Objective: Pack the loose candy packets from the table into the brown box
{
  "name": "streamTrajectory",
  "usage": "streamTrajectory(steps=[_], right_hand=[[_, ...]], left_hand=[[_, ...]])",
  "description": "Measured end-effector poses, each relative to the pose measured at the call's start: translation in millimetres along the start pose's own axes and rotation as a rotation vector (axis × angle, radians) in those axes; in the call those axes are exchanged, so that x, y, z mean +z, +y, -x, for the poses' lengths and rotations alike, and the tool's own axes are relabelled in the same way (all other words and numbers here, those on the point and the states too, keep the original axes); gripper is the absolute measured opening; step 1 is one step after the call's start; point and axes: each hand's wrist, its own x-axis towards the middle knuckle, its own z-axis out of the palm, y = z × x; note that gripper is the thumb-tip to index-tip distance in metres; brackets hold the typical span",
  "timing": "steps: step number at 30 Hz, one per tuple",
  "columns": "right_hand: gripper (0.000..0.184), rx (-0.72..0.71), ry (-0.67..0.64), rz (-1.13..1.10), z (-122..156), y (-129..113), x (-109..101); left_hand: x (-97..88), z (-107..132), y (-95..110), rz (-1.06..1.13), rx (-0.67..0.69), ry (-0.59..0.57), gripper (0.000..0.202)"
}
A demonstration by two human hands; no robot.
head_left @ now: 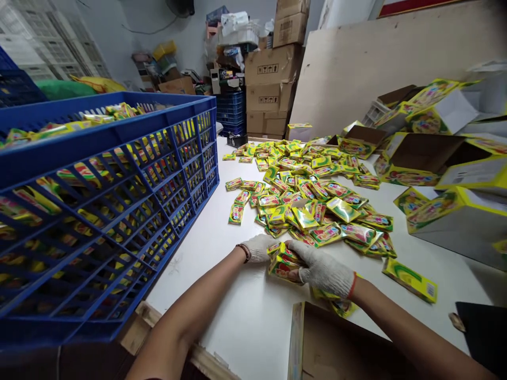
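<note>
Leftmost, a blue crate (166, 117) holds many packets, visible through its slats and near its rim; whether these are finished or waiting, I cannot tell. Next comes the left hand (258, 248), gloved, against the near group's left side, its fingers too hidden to show how they close. A small stack of packets (283, 264) sits just above the tabletop or on it, pinched by the right hand (327, 268), thumb on the near side and fingers over the top. So one handful looks gathered and roughly squared, while a broad loose heap (301, 198) beyond it seems left to sort. Below the right forearm, an open carton (295, 343) shows bare brown cardboard where its inside is visible. Farther right lie a lone packet (410, 279) and several printed boxes (455, 216), some gaping open. All this rests on a smooth white table (237, 316), faintly scuffed at left. Behind, from left, are cluttered shelves, stacked cardboard boxes (271, 89) and a pale leaning board (356, 79).
</note>
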Motion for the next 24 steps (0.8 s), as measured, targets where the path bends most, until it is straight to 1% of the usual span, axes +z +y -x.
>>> streamTrajectory(steps=[1, 3, 4, 6, 9, 11, 12, 14, 16, 17, 18, 19, 20, 21, 23, 24], right_hand=[[0.039, 0.003, -0.056, 0.005, -5.8, -0.6, 0.2], [0.046, -0.016, -0.167, 0.005, -15.3, -0.8, 0.4], [0.05, -0.044, -0.194, 0.03, -18.9, -0.1, 1.7], [0.055, -0.117, -0.204, 0.158, -24.4, 3.5, 8.0], [0.062, -0.186, -0.138, 0.417, -30.1, 14.6, 23.7], [0.069, -0.181, -0.136, 0.486, -32.4, 22.9, 32.4], [0.073, -0.172, -0.154, 0.492, -33.1, 26.2, 35.1], [0.079, -0.152, -0.209, 0.511, -34.2, 29.6, 37.5], [0.083, -0.129, -0.236, 0.546, -36.1, 28.7, 38.2], [0.078, -0.111, -0.231, 0.538, -37.7, 27.3, 38.7], [0.068, -0.077, -0.206, 0.489, -40.0, 25.5, 39.5], [0.057, -0.023, -0.155, 0.376, -42.9, 23.8, 40.8], [0.047, 0.053, -0.095, 0.178, -46.3, 22.2, 42.3], [0.042, 0.136, -0.04, -0.071, -50.0, 20.8, 43.9], [0.045, 0.264, 0.024, -0.547, -57.3, 18.2, 46.3], [0.048, 0.29, 0.028, -0.744, -60.5, 16.8, 46.6]], left_hand=[[-5.3, 5.0, -5.2, 0.015, -0.019, 0.006, 0.011], [-12.8, 13.5, -12.8, 0.039, -0.072, 0.035, 0.026], [-14.4, 16.7, -14.7, 0.046, -0.101, 0.053, 0.032], [-12.9, 21.1, -14.3, 0.053, -0.152, 0.082, 0.039], [-3.8, 24.1, -7.9, 0.05, -0.223, 0.143, 0.032], [-1.3, 24.4, -6.7, 0.022, -0.305, 0.255, 0.025], [-2.9, 24.1, -8.6, 0.002, -0.361, 0.34, 0.023], [-12.1, 22.3, -18.1, -0.037, -0.499, 0.543, 0.022], [-25.6, 19.7, -32.6, -0.053, -0.642, 0.721, 0.029], [-31.9, 18.4, -40.0, -0.047, -0.703, 0.783, 0.036], [-36.7, 17.2, -46.3, -0.032, -0.748, 0.824, 0.041], [-39.4, 16.2, -50.7, -0.009, -0.773, 0.847, 0.042], [-39.5, 15.5, -52.8, 0.023, -0.777, 0.857, 0.04], [-36.8, 15.0, -52.2, 0.066, -0.762, 0.859, 0.037], [-23.7, 15.4, -42.9, 0.176, -0.684, 0.852, 0.034], [-14.0, 16.5, -35.3, 0.24, -0.627, 0.847, 0.034]])
